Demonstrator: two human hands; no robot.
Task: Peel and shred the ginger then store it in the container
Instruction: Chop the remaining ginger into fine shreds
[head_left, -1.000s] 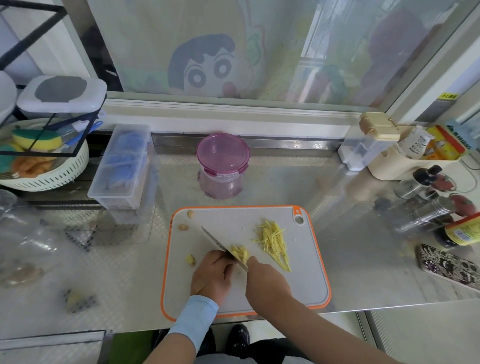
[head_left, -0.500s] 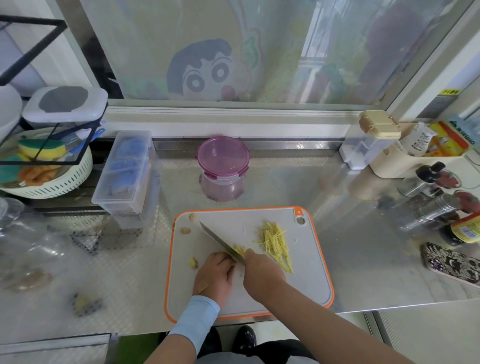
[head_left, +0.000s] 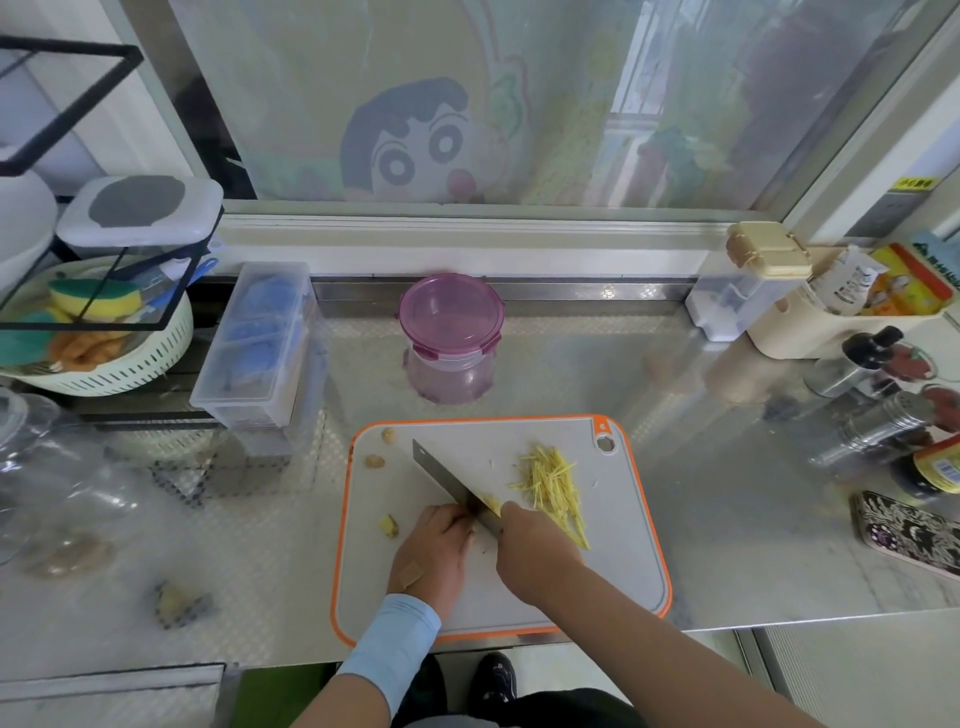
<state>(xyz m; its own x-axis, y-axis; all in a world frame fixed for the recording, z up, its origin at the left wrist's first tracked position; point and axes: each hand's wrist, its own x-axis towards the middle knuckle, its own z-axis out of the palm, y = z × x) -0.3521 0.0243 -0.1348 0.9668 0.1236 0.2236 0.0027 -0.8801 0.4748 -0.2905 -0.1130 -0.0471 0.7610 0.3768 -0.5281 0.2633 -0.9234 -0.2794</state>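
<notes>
A grey cutting board (head_left: 613, 582) with an orange rim lies on the steel counter. A heap of yellow ginger shreds (head_left: 553, 486) sits on its right half. My right hand (head_left: 535, 553) grips the handle of a knife (head_left: 447, 483), whose blade points up and left. My left hand (head_left: 434, 553), fingers curled, holds down a small piece of ginger (head_left: 491, 503) against the blade; most of that piece is hidden. Small ginger scraps (head_left: 388, 526) lie on the board's left side. A purple lidded container (head_left: 451, 338) stands behind the board.
A clear plastic box (head_left: 260, 343) stands at back left, next to a white basket (head_left: 104, 358) with sponges. Bottles and shakers (head_left: 883, 405) crowd the right side, with a patterned phone (head_left: 909, 530) nearby. Ginger peel bits (head_left: 176, 605) lie on the counter at left.
The knife blade has shifted slightly leftward along the ginger piece with my left hand backing away from it. The camera has tilted a little.
</notes>
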